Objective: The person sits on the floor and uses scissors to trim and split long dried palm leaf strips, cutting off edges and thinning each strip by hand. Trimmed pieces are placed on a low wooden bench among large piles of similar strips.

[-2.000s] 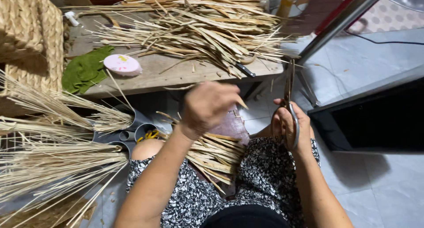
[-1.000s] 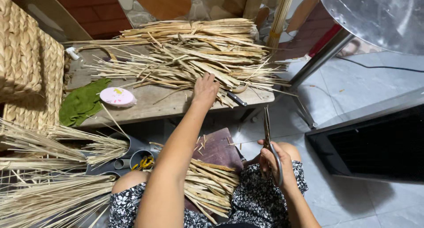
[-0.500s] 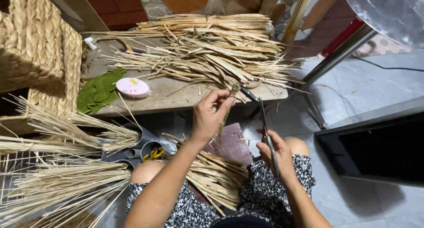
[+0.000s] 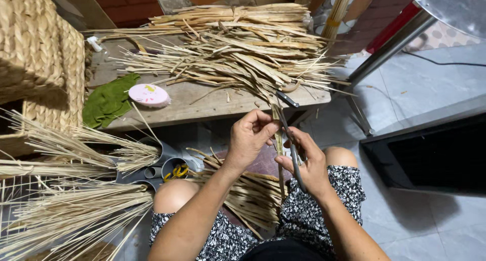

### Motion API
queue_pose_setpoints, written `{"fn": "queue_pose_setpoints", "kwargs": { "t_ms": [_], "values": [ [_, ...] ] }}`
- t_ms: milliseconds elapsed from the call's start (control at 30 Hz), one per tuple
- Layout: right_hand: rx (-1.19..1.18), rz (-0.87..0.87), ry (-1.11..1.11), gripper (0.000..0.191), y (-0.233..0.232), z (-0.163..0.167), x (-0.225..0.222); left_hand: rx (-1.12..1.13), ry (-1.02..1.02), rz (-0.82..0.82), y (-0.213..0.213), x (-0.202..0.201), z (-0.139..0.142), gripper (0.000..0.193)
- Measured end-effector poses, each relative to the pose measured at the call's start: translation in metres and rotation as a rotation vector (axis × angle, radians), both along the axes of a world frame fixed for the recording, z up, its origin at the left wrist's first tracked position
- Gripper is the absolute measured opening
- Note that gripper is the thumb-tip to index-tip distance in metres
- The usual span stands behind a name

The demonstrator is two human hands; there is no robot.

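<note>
A round pink case (image 4: pixel 148 95) with a small yellow mark on its lid is seen at the left of the wooden table (image 4: pixel 202 106), resting against a crumpled green cloth (image 4: pixel 108 101). No lettering can be made out on it. A loose heap of dry straw strips (image 4: pixel 238 51) is spread over the far half of the table, and woven baskets (image 4: pixel 38 63) are stacked at the far left.

Just in front of the near table edge, a single flat straw strip (image 4: pixel 277 139) is held upright between the two hands. The left hand (image 4: pixel 250 137) is closed narrowly, its thumb and forefinger pinched on the upper part of the strip. The right hand (image 4: pixel 306 162) is wrapped around a pair of scissors (image 4: pixel 292 155), whose dark blades are laid alongside the strip and point toward the table; whether the blades are parted cannot be told.

A bundle of cut strips (image 4: pixel 248 192) is laid across the lap, on patterned black-and-white fabric. Bunches of thin pale stalks (image 4: pixel 71 210) are fanned at the near left, beside grey tubes (image 4: pixel 167 165) on the floor.
</note>
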State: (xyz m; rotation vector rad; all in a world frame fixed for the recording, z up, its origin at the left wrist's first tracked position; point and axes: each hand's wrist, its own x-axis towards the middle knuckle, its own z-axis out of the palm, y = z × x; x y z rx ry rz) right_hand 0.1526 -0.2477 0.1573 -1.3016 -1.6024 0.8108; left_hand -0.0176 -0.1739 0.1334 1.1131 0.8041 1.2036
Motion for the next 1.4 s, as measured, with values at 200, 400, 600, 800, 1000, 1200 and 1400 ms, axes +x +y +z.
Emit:
{"fn": "queue_pose_setpoints", "kwargs": {
  "t_ms": [200, 400, 600, 800, 1000, 1200, 1400],
  "values": [
    [-0.007, 0.0, -0.003, 0.069, -0.001, -0.002, 0.006, -0.017, -0.026, -0.089, 0.0, 0.002, 0.0, 0.012],
    [-0.034, -0.034, 0.084, 0.066, -0.004, -0.011, 0.007, -0.059, -0.045, -0.133, 0.0, 0.006, -0.001, 0.013],
    [-0.136, -0.01, 0.299, 0.056, -0.005, -0.028, 0.006, -0.068, -0.048, -0.146, -0.001, 0.005, -0.006, 0.016],
    [-0.254, 0.01, 0.476, 0.053, -0.001, -0.032, 0.006, -0.042, 0.015, -0.086, 0.001, 0.002, -0.001, 0.017],
    [-0.456, 0.074, 0.779, 0.05, 0.005, -0.029, 0.004, -0.158, -0.154, -0.258, -0.004, -0.009, 0.024, 0.034],
    [-0.461, 0.143, 0.84, 0.05, 0.006, -0.024, 0.009, -0.138, -0.229, -0.34, -0.002, -0.013, 0.024, 0.029],
    [-0.262, 0.069, 0.514, 0.057, 0.0, -0.03, 0.004, -0.097, -0.174, -0.197, 0.005, -0.009, -0.001, 0.017]
  ]
}}
